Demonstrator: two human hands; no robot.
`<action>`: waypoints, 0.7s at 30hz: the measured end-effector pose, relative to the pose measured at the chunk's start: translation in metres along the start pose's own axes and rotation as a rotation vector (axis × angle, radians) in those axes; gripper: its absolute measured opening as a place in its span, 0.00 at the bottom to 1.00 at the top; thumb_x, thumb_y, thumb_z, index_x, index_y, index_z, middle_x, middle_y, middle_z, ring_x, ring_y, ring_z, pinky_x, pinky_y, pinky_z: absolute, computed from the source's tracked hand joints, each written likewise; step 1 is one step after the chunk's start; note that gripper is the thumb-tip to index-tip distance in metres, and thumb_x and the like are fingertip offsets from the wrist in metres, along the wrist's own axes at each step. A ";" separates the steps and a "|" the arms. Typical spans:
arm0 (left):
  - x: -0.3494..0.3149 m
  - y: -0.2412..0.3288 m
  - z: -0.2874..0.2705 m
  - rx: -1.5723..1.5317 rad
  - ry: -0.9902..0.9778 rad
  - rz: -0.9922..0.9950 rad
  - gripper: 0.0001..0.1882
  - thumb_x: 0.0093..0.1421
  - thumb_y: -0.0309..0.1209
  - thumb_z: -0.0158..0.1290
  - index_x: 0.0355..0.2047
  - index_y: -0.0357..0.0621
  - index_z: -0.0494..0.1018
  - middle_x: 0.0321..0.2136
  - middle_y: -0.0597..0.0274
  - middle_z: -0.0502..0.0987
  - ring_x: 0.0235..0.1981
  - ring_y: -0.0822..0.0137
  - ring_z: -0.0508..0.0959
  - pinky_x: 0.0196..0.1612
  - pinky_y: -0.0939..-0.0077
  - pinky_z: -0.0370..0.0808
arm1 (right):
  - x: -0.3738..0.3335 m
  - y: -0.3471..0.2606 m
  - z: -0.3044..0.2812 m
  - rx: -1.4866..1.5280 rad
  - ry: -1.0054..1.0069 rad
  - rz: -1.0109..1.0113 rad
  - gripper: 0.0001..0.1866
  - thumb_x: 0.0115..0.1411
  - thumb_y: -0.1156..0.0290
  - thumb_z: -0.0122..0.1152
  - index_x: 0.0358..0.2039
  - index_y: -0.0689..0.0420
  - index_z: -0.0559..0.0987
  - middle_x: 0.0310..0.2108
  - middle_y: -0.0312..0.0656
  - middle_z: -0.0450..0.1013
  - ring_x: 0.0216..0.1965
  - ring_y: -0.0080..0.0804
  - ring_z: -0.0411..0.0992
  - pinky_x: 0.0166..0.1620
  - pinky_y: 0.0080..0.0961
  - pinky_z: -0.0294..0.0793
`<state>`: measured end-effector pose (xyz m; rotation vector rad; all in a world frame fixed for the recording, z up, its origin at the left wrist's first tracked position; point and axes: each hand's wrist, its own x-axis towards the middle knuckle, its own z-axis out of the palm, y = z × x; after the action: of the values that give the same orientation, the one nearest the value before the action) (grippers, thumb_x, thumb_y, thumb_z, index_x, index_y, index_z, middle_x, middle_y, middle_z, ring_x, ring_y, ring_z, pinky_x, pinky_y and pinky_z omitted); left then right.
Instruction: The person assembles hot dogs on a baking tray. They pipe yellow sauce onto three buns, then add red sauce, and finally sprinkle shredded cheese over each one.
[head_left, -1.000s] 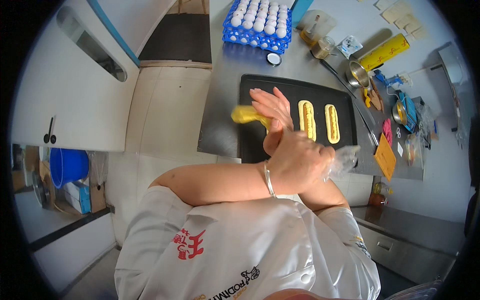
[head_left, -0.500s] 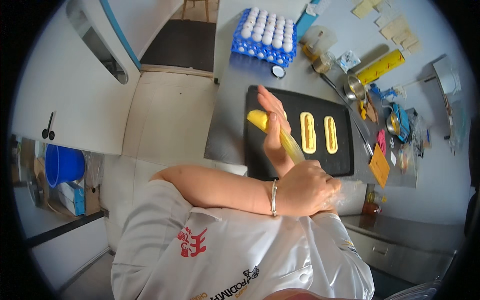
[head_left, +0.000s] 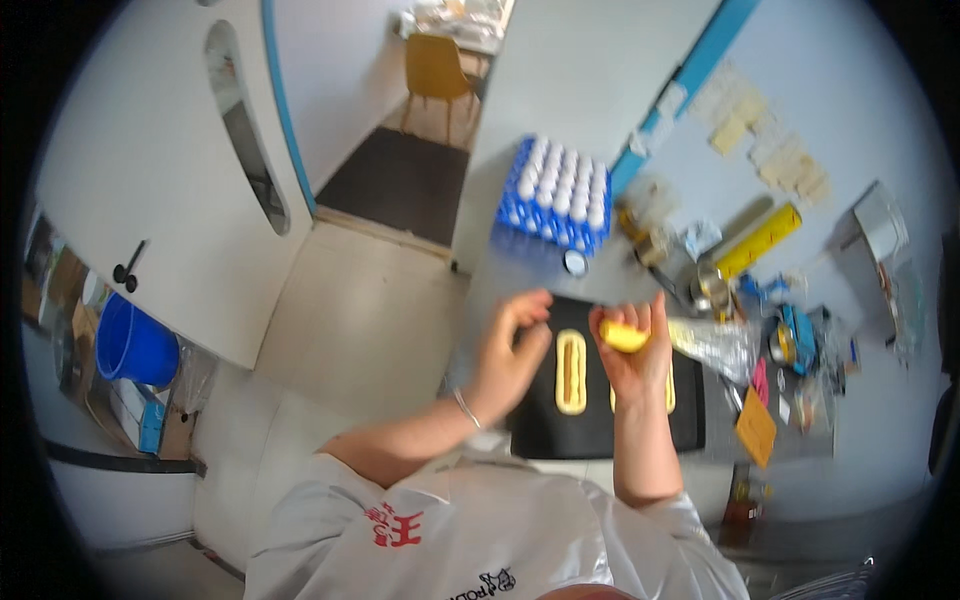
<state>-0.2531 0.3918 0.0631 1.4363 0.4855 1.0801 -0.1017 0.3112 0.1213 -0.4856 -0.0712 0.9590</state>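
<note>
My right hand (head_left: pixel 637 362) is wrapped around a clear piping bag (head_left: pixel 715 345) with yellow filling. The filled part (head_left: pixel 625 337) bulges out on the left of the fist, and the loose, crumpled plastic trails off to the right. To the left, my left hand (head_left: pixel 512 350) is raised with fingers curved and apart, holding nothing. Below both hands lies a black baking tray (head_left: pixel 550 435). On it is an oblong pale-yellow piece (head_left: pixel 571 372) with a brown strip along its middle. More such pieces are partly hidden behind my right wrist.
Blue trays of white eggs (head_left: pixel 562 190) stand at the far end of the metal counter, near a small round lid (head_left: pixel 575 263). Along the wall are a metal bowl (head_left: pixel 710 290), a yellow roll (head_left: pixel 760 240) and an orange-brown board (head_left: pixel 756 428). A blue bucket (head_left: pixel 135 340) is at far left.
My left hand has let go of the bag's loose end and moved left. My right hand, open along the bag before, now grips it. The view has tilted up, bringing a chair into sight.
</note>
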 end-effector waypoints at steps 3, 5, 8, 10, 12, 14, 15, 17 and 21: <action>0.009 -0.028 -0.019 -0.009 -0.089 -0.062 0.21 0.58 0.23 0.57 0.52 0.40 0.70 0.45 0.60 0.74 0.45 0.70 0.75 0.50 0.74 0.71 | 0.002 0.015 0.008 0.010 0.091 0.047 0.26 0.71 0.54 0.42 0.16 0.51 0.58 0.18 0.33 0.56 0.26 0.30 0.62 0.50 0.39 0.68; 0.000 -0.019 -0.016 0.035 -0.210 -0.018 0.21 0.58 0.23 0.57 0.52 0.41 0.70 0.45 0.60 0.74 0.43 0.70 0.75 0.50 0.74 0.71 | -0.001 0.019 -0.001 0.027 0.106 0.076 0.26 0.72 0.55 0.40 0.16 0.51 0.57 0.18 0.35 0.57 0.27 0.32 0.63 0.50 0.41 0.68; -0.008 -0.010 -0.009 -0.003 -0.301 -0.026 0.20 0.58 0.22 0.57 0.51 0.42 0.71 0.42 0.61 0.75 0.41 0.71 0.76 0.48 0.75 0.73 | -0.008 0.022 -0.020 0.074 0.123 0.106 0.27 0.73 0.56 0.38 0.15 0.51 0.55 0.18 0.37 0.58 0.27 0.34 0.63 0.50 0.40 0.67; -0.009 -0.009 -0.005 -0.057 -0.344 -0.080 0.19 0.57 0.21 0.57 0.50 0.42 0.72 0.41 0.62 0.75 0.40 0.71 0.77 0.46 0.75 0.74 | -0.009 0.022 -0.026 0.122 0.093 0.128 0.27 0.73 0.56 0.37 0.14 0.50 0.55 0.17 0.36 0.58 0.27 0.34 0.63 0.50 0.38 0.67; -0.012 -0.013 -0.002 -0.043 -0.333 -0.035 0.17 0.57 0.20 0.58 0.47 0.42 0.72 0.40 0.62 0.75 0.39 0.71 0.78 0.45 0.76 0.75 | -0.009 0.025 -0.030 0.079 0.093 0.117 0.29 0.73 0.56 0.37 0.13 0.49 0.53 0.16 0.36 0.57 0.26 0.33 0.62 0.51 0.36 0.65; -0.011 -0.017 0.005 -0.034 -0.313 0.014 0.16 0.56 0.20 0.58 0.45 0.42 0.72 0.39 0.62 0.76 0.37 0.71 0.78 0.43 0.77 0.76 | -0.009 0.024 -0.032 0.055 0.092 0.110 0.29 0.73 0.56 0.37 0.12 0.49 0.53 0.16 0.36 0.56 0.26 0.32 0.62 0.52 0.35 0.65; -0.011 -0.020 0.007 -0.028 -0.294 0.038 0.15 0.56 0.19 0.59 0.44 0.41 0.72 0.39 0.62 0.76 0.37 0.71 0.78 0.43 0.77 0.77 | -0.009 0.023 -0.035 0.084 0.098 0.123 0.29 0.72 0.56 0.37 0.12 0.49 0.53 0.15 0.36 0.56 0.26 0.32 0.62 0.52 0.36 0.65; -0.011 -0.023 0.013 -0.041 -0.280 0.042 0.13 0.55 0.19 0.59 0.41 0.41 0.73 0.38 0.62 0.76 0.35 0.71 0.78 0.42 0.77 0.77 | -0.011 0.020 -0.043 0.070 0.096 0.112 0.29 0.72 0.55 0.38 0.12 0.49 0.54 0.15 0.36 0.56 0.26 0.33 0.63 0.52 0.36 0.65; -0.006 -0.029 0.016 0.065 -0.306 0.157 0.09 0.55 0.18 0.59 0.35 0.40 0.73 0.37 0.62 0.75 0.33 0.69 0.78 0.40 0.76 0.78 | -0.014 0.013 -0.056 0.056 0.122 0.094 0.29 0.72 0.54 0.39 0.12 0.49 0.55 0.16 0.36 0.58 0.26 0.33 0.65 0.51 0.38 0.66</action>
<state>-0.2339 0.3837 0.0359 1.6850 0.1924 0.9505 -0.1048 0.2856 0.0684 -0.4977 0.0890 1.0186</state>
